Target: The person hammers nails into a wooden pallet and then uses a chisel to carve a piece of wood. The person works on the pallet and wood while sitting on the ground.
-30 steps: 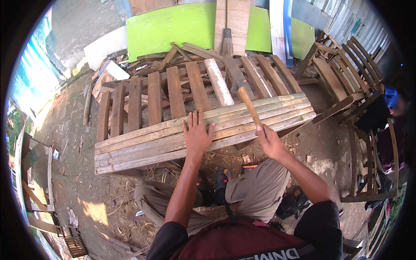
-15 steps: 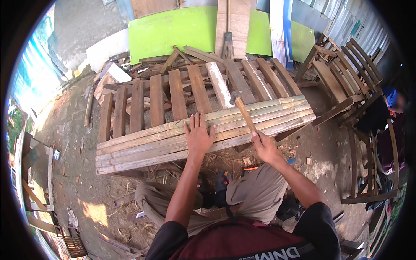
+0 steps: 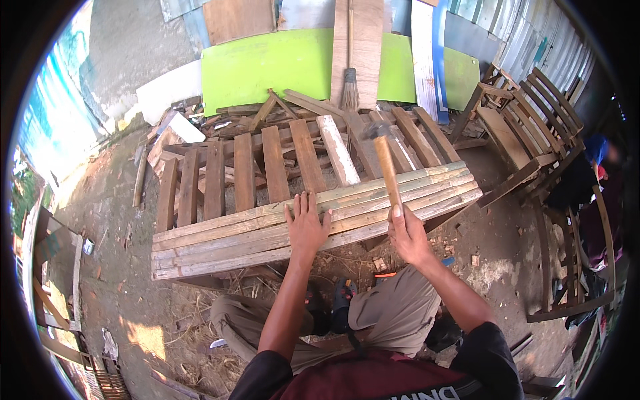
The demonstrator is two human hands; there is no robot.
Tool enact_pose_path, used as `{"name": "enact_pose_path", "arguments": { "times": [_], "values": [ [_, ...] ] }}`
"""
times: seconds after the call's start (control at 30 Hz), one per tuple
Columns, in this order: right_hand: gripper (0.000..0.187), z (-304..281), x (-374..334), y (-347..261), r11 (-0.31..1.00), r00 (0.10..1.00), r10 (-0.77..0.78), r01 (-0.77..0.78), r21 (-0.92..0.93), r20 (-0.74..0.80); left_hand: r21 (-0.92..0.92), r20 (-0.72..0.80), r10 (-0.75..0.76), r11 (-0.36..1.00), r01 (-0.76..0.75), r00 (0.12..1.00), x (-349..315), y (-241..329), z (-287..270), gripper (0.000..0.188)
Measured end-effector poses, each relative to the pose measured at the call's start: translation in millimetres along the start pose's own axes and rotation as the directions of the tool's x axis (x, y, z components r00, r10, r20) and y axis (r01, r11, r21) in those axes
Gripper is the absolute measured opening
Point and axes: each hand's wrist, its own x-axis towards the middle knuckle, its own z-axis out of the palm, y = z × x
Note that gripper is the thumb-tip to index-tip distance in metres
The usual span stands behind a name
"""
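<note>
Two hands at a slatted wooden frame [image 3: 313,213], head view: the left hand [image 3: 307,227] lies flat with fingers spread on the near slats, seemingly to steady them; the right hand [image 3: 408,237] is closed around the hammer [image 3: 385,167], its head raised above the slats as if for a blow.

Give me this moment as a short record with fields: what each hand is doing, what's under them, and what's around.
Left hand: flat, fingers spread, pressing on the pale slats
Right hand: gripping the hammer by its wooden handle, head raised above the slats
Work surface: slatted wooden frame on bare ground
Behind: green panel, broom
Right side: wooden chairs
</note>
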Motion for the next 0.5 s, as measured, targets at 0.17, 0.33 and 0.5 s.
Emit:
{"name": "enact_pose_path", "arguments": {
  "times": [0.17, 0.33, 0.5],
  "values": [
    [0.047, 10.1, -15.7, 38.2, 0.982, 0.991, -0.125, 0.119, -0.149, -0.037, -0.002, -0.018, 0.011, 1.000, -0.011, 1.000, 0.4, 7.1, 5.6, 0.069],
    [0.047, 32.4, -19.6, 7.4, 0.989, 0.998, 0.053, -0.050, -0.136, 0.017, 0.063, -0.029, 0.001, 0.998, 0.001, 1.000, -1.2, -3.2, -0.2, 0.070],
    [0.041, 27.0, -19.6, 37.3, 0.984, 0.975, -0.168, 0.158, -0.079, -0.143, 0.010, -0.015, 0.029, 1.000, -0.029, 0.999, 1.6, 7.7, 10.0, 0.071]
  ]
}}
